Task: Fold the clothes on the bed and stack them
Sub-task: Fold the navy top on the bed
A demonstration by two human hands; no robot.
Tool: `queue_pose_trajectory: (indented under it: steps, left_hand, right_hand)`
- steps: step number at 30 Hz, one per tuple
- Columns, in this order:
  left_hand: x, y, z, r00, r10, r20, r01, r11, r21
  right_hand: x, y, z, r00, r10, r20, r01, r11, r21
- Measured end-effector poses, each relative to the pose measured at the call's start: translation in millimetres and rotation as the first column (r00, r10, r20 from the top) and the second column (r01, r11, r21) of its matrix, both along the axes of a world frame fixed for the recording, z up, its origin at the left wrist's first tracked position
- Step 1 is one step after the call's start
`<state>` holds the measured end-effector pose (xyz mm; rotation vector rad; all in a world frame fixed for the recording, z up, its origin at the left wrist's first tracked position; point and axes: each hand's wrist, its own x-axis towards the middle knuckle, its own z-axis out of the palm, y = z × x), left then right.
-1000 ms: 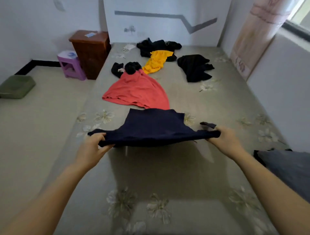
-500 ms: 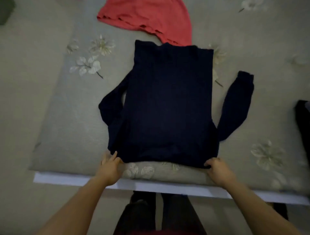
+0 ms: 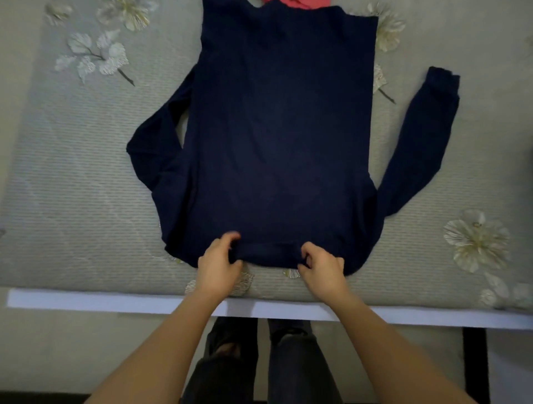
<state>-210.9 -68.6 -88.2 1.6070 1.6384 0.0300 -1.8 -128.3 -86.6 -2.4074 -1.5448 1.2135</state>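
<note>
1. The sweater (image 3: 282,129) has gone from being stretched in the air between my hands a second ago to lying flat on the bed (image 3: 72,173). Its neck end is at the near edge and its hem is far from me.
2. It sits in the middle of the bed's near side. The body is smooth, so the lay-out step looks done to me.
3. The right sleeve (image 3: 418,138) splays out, well apart from the body. The left sleeve (image 3: 155,150) is bent and lies close against the side. Neither is folded in yet.
4. Half a second ago my hands were out at the shoulders. Both have since come inward to the middle of the near edge.
5. The left hand (image 3: 219,263) has its fingers curled and is pinching the collar (image 3: 268,253) at its left end. The right hand (image 3: 324,268) pinches the other end in the same way.
6. I take this as straightening the collar before any fold. The sleeves would come next, and the splayed right one needs the longer carry.
7. A sliver of red garment (image 3: 294,3) shows just past the hem. It is unfolded, so the task is barely begun and I see no stack yet.
</note>
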Motion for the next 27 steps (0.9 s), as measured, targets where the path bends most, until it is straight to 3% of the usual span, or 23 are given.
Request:
queue_pose_trajectory:
  steps: [2, 4, 6, 9, 12, 14, 17, 19, 23, 25, 26, 27]
  left_hand:
    - [-10, -8, 3, 0.935, -0.332, -0.123, 0.337, 0.941, 0.017]
    - [-16, -15, 8, 0.759, -0.605, -0.239, 0.607, 0.791, -0.075]
    - [-13, -14, 14, 0.658, -0.698, -0.282, 0.667, 0.714, -0.213]
    - [20, 6, 26, 0.694, -0.666, -0.273, 0.633, 0.746, -0.209]
    - [64, 20, 21, 0.794, -0.563, -0.230, 0.588, 0.807, 0.052]
    - [105, 27, 5, 0.836, -0.536, -0.119, 0.549, 0.816, 0.181]
    - [166, 29, -25, 0.781, -0.616, -0.101, 0.622, 0.757, 0.197]
    - [192, 19, -47, 0.772, -0.616, -0.156, 0.635, 0.757, 0.152]
    - [204, 1, -68, 0.780, -0.545, -0.308, 0.618, 0.749, 0.238]
    - [203, -2, -71, 0.779, -0.543, -0.313, 0.621, 0.738, 0.264]
    - [203, -1, -69, 0.781, -0.541, -0.311, 0.618, 0.738, 0.269]
    - [204, -1, -69, 0.782, -0.542, -0.309, 0.617, 0.744, 0.256]
  right_hand:
    - [3, -13, 1, 0.963, 0.263, 0.058, -0.265, 0.964, 0.030]
    - [9, -26, 0, 0.898, 0.440, 0.008, -0.439, 0.897, -0.046]
    - [17, -28, 2, 0.933, 0.330, -0.140, -0.342, 0.937, -0.068]
    - [43, -8, 15, 0.948, -0.134, -0.288, 0.144, 0.990, 0.013]
    - [88, 23, 25, 0.849, -0.451, -0.274, 0.507, 0.841, 0.187]
    - [125, 47, 24, 0.812, -0.548, -0.200, 0.584, 0.751, 0.308]
    - [167, 85, 16, 0.795, -0.600, -0.089, 0.581, 0.711, 0.397]
    - [184, 110, 7, 0.801, -0.597, -0.046, 0.565, 0.730, 0.384]
    - [203, 141, -13, 0.845, -0.525, 0.101, 0.474, 0.824, 0.310]
    - [211, 147, -18, 0.830, -0.554, 0.065, 0.521, 0.812, 0.264]
    - [218, 149, -19, 0.780, -0.625, -0.023, 0.608, 0.749, 0.263]
    - [226, 149, -21, 0.648, -0.740, -0.178, 0.758, 0.604, 0.248]
